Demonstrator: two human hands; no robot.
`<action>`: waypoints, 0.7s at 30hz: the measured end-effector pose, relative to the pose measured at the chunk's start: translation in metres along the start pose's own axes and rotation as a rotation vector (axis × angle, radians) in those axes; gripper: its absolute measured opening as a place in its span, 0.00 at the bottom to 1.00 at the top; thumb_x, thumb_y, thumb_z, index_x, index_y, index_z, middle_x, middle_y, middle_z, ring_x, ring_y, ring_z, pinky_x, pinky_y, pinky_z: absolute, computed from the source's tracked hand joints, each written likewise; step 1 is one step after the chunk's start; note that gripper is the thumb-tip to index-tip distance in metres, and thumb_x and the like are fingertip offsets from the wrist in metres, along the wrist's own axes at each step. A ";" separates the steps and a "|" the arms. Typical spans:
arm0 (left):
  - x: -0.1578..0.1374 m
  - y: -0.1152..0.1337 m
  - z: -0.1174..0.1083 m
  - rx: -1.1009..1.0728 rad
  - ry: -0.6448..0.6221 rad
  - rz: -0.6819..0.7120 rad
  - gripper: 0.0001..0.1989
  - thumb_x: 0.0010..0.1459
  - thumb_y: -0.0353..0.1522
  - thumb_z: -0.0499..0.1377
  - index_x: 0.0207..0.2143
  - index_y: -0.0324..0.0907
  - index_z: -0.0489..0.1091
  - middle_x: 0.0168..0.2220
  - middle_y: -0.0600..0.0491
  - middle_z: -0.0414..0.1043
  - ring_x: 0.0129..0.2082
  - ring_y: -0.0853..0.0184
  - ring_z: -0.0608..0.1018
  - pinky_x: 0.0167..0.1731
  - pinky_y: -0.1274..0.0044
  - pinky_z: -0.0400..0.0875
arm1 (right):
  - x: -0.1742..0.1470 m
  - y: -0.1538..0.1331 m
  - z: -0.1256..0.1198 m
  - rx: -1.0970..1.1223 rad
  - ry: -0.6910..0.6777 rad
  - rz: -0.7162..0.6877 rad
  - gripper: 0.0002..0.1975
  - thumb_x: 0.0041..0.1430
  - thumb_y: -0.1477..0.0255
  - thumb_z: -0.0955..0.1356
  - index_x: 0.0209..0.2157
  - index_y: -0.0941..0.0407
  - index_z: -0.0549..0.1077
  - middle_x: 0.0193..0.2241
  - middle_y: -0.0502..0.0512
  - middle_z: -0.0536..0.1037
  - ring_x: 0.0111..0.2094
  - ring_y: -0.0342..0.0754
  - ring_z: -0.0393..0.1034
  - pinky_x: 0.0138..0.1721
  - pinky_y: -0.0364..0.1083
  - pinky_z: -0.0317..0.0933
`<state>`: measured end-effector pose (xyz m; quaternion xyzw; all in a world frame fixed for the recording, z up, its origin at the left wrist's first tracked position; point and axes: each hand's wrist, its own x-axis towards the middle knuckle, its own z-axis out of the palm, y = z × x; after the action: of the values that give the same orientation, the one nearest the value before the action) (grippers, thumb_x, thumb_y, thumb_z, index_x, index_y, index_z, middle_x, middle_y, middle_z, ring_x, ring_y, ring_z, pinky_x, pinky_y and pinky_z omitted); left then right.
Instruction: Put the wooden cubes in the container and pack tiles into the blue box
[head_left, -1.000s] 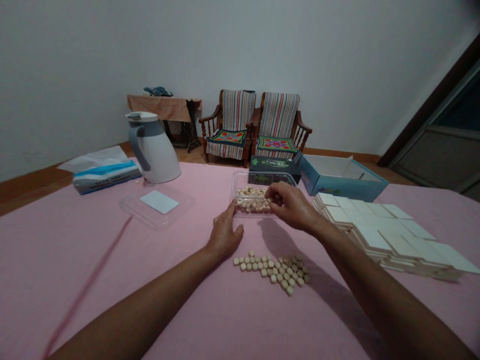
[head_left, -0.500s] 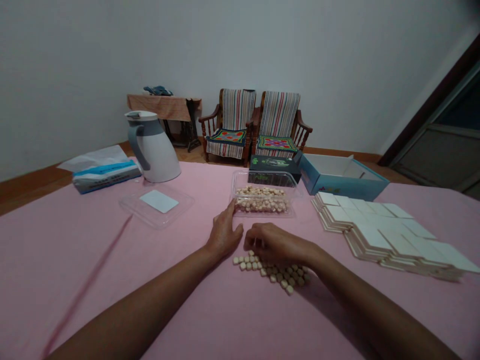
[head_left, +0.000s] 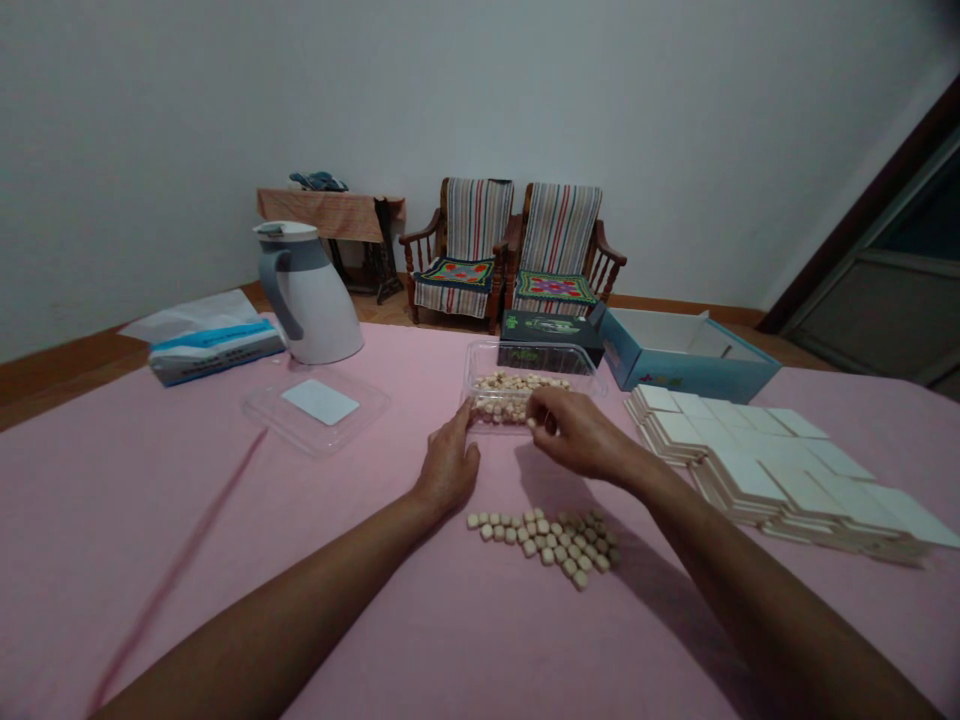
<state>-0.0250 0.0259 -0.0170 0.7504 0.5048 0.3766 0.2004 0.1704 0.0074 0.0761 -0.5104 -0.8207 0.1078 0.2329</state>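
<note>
A clear plastic container [head_left: 474, 428] full of small pale wooden cubes [head_left: 517, 384] stands in the middle of the table. My left hand [head_left: 448, 465] rests at its front left corner, fingertips against the side, fingers stretched and thumb apart. At the front wall, my right hand [head_left: 577, 430] is closed, with a small wooden cube [head_left: 532, 423] pinched at the fingertips. Its fingers hide part of the container. Nearer to me, several more cubes [head_left: 551, 542] lie in packed rows on the pink cloth [head_left: 420, 630].
Left are a clear lid [head_left: 352, 425] with a white label, a thermos jug [head_left: 322, 310] and a tissue pack [head_left: 214, 350]. Behind the container is a black box [head_left: 551, 335]. On the right stand an open blue box [head_left: 686, 365] and stacked pale square boards [head_left: 780, 460].
My right hand has moved forward from the rows of cubes to the container's front, uncovering the rows. My left hand has stayed at the container's corner.
</note>
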 end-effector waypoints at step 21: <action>-0.001 0.006 -0.003 0.016 -0.007 0.003 0.36 0.50 0.24 0.55 0.63 0.38 0.50 0.55 0.43 0.67 0.56 0.60 0.69 0.59 0.62 0.59 | -0.042 -0.015 0.011 0.024 -0.573 -0.142 0.08 0.46 0.80 0.64 0.31 0.57 0.69 0.30 0.53 0.71 0.30 0.44 0.61 0.29 0.41 0.52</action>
<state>-0.0239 0.0227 -0.0117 0.7539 0.5061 0.3705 0.1956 0.1685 -0.0360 0.0619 -0.3977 -0.8854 0.2405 0.0045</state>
